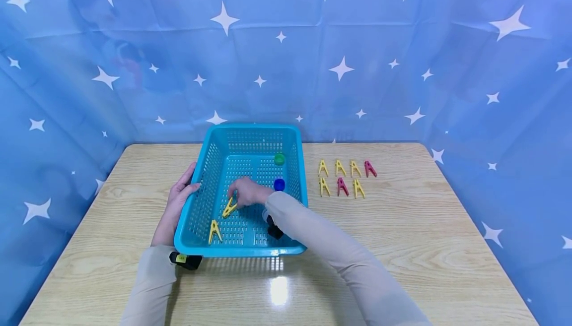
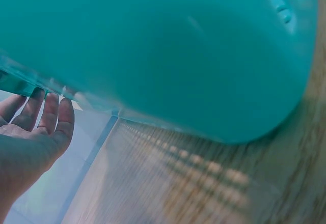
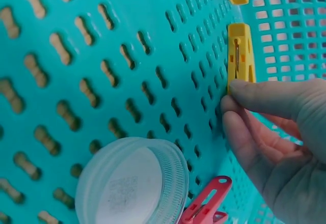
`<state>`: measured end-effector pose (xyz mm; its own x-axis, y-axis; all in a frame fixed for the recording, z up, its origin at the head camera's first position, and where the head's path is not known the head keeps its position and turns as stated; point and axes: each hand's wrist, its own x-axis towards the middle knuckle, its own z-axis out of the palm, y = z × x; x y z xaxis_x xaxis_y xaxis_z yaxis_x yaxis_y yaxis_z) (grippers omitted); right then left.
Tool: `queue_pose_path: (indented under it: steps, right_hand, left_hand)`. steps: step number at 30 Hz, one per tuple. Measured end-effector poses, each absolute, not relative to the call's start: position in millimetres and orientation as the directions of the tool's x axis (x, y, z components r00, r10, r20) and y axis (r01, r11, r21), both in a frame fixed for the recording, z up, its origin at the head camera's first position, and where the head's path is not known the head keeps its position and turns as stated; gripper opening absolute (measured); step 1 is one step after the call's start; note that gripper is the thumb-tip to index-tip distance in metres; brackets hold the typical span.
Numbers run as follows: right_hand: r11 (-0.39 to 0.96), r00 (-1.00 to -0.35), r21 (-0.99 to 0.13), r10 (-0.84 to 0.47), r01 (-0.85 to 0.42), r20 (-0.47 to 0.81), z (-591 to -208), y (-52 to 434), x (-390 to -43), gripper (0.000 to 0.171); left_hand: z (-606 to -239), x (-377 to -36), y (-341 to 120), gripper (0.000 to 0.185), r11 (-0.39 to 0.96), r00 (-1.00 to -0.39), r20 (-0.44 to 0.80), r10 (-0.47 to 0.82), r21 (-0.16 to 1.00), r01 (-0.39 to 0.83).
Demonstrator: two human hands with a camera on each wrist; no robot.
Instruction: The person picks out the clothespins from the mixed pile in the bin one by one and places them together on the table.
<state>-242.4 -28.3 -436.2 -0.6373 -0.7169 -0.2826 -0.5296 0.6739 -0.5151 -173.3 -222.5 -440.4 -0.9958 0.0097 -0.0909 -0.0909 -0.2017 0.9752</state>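
Observation:
A blue perforated basket [image 1: 297, 167] stands on the wooden table. My right hand [image 1: 235, 197] reaches into it and pinches the end of a yellow clothespin [image 1: 230, 207] lying on the basket floor; in the right wrist view thumb and fingers [image 3: 239, 132] close on that clothespin [image 3: 239, 56]. A second yellow clothespin [image 1: 215, 231] lies near the front wall. My left hand [image 1: 178, 197] rests against the basket's left side, thumb on the rim, and its fingers [image 2: 51, 117] are straight under the rim [image 2: 30, 84].
Inside the basket lie a green cap [image 1: 279, 159], a blue cap [image 1: 279, 184], a clear lid [image 3: 135, 183] and a red clothespin [image 3: 204, 206]. Several yellow and red clothespins [image 1: 341, 177] stand in two rows on the table [image 1: 402, 246] right of the basket.

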Motion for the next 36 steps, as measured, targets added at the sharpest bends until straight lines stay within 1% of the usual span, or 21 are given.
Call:
queue_pose_path:
  steps: [6,13,18,23,28,33,36]
  right_hand:
    - [0.694,-0.658,-0.47,-0.702,-0.546,-0.271,-438,-30,-242,0.025]
    - [0.692,-0.665,-0.48,-0.7,-0.54,-0.261,-438,-29,-244,0.021]
    - [0.667,-0.656,-0.54,-0.71,-0.512,-0.256,-433,-26,-244,0.02]
    - [0.631,-0.67,-0.651,-0.7,-0.422,-0.245,-426,-23,-245,0.017]
    - [0.586,-0.683,-0.723,-0.697,-0.367,-0.218,-419,-19,-246,0.017]
    - [0.551,-0.702,-0.746,-0.694,-0.373,-0.161,-410,-14,-249,0.016]
    - [0.547,-0.725,-0.742,-0.678,-0.387,-0.121,-400,-9,-249,0.018]
  left_hand:
    - [-442,-174,-223,0.059,-0.196,-0.997,-0.083,0.003,0.977,-0.082]
    - [-442,-173,-224,0.059,-0.187,-0.996,-0.086,-0.001,0.979,-0.084]
    - [-443,-174,-224,0.059,-0.172,-0.996,-0.087,0.0,0.981,-0.085]
    - [-443,-174,-224,0.058,-0.187,-0.996,-0.086,0.007,0.979,-0.086]
    - [-442,-172,-225,0.059,-0.201,-0.996,-0.085,0.022,0.976,-0.088]
    - [-441,-172,-224,0.059,-0.202,-0.996,-0.081,0.026,0.976,-0.085]
    - [-441,-172,-223,0.059,-0.208,-0.996,-0.082,0.024,0.974,-0.085]
